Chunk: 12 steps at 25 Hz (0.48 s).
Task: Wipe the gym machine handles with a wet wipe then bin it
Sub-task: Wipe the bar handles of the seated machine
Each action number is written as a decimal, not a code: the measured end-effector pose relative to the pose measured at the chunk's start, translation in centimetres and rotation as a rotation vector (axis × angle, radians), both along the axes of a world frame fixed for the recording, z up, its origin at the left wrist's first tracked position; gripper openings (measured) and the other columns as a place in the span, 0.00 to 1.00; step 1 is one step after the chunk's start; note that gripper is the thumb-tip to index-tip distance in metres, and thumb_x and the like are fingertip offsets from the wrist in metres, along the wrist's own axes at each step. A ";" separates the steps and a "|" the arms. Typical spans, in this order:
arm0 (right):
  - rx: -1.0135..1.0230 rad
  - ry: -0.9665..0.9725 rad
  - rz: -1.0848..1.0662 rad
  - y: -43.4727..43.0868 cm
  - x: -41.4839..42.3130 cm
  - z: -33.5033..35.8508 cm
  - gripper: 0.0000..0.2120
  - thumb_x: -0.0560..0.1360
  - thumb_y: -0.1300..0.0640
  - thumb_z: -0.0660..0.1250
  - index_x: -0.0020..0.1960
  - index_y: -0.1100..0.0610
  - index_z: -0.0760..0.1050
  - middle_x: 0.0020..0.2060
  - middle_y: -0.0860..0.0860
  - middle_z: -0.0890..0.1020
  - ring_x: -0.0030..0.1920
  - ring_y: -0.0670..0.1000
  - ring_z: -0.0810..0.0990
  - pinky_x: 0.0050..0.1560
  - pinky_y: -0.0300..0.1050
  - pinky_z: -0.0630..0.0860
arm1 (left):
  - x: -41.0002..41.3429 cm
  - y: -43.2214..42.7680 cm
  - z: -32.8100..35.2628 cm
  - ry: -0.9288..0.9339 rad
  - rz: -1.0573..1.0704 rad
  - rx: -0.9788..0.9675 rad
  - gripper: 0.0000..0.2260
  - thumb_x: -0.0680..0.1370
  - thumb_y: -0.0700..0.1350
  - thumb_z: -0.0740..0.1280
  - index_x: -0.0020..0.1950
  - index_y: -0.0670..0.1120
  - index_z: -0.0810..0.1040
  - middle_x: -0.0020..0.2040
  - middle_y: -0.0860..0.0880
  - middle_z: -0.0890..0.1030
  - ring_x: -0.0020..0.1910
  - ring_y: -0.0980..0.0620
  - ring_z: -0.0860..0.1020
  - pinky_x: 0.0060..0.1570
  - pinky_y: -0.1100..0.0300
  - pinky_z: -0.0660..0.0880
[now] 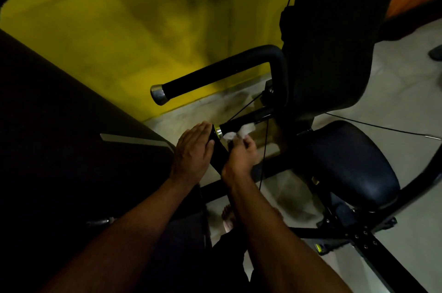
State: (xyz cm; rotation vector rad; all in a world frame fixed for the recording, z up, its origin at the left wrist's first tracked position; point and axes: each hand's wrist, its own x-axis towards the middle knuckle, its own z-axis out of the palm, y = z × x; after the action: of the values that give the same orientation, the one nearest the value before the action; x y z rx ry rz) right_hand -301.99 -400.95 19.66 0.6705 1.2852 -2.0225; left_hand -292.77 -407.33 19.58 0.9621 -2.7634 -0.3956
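Centre frame, right hand (241,153) pinches the wipe (245,129) on the handle (218,151); left hand (193,149) rests flat beside it. Right fingertips are hidden.

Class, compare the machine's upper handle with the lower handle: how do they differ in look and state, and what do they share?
The upper handle is untouched; the lower handle has the left hand resting at its end and the right hand holding a white wipe against it. The upper handle ends in a silver cap; the lower handle shows a yellowish ring. Both are black bars.
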 end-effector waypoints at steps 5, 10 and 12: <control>-0.372 -0.239 0.167 -0.4 -2.1 -2.8 0.15 0.74 0.76 0.52 0.43 0.58 0.70 0.36 0.54 0.74 0.36 0.48 0.75 0.42 0.38 0.75 | 0.1 -0.2 -0.1 0.010 -0.012 0.000 0.24 0.81 0.50 0.55 0.73 0.40 0.70 0.71 0.41 0.73 0.70 0.44 0.71 0.71 0.47 0.64; -0.356 -0.226 0.072 0.2 -4.2 -2.6 0.14 0.77 0.76 0.52 0.44 0.62 0.71 0.33 0.55 0.75 0.31 0.45 0.77 0.36 0.34 0.76 | 0.1 -0.5 0.0 0.013 -0.038 -0.009 0.23 0.82 0.50 0.55 0.73 0.40 0.70 0.70 0.41 0.73 0.70 0.45 0.72 0.70 0.48 0.65; -0.236 -0.128 0.073 0.9 -3.1 -1.8 0.09 0.80 0.70 0.57 0.52 0.64 0.75 0.43 0.58 0.81 0.43 0.49 0.82 0.45 0.38 0.79 | 0.1 -0.6 -0.2 0.013 -0.032 0.002 0.23 0.82 0.50 0.55 0.73 0.40 0.70 0.70 0.42 0.73 0.70 0.45 0.72 0.70 0.49 0.65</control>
State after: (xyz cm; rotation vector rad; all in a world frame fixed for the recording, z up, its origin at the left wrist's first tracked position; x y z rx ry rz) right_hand -305.05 -400.07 17.89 0.6211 0.9650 -1.9969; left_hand -292.67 -407.91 19.43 0.9139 -2.7704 -0.4076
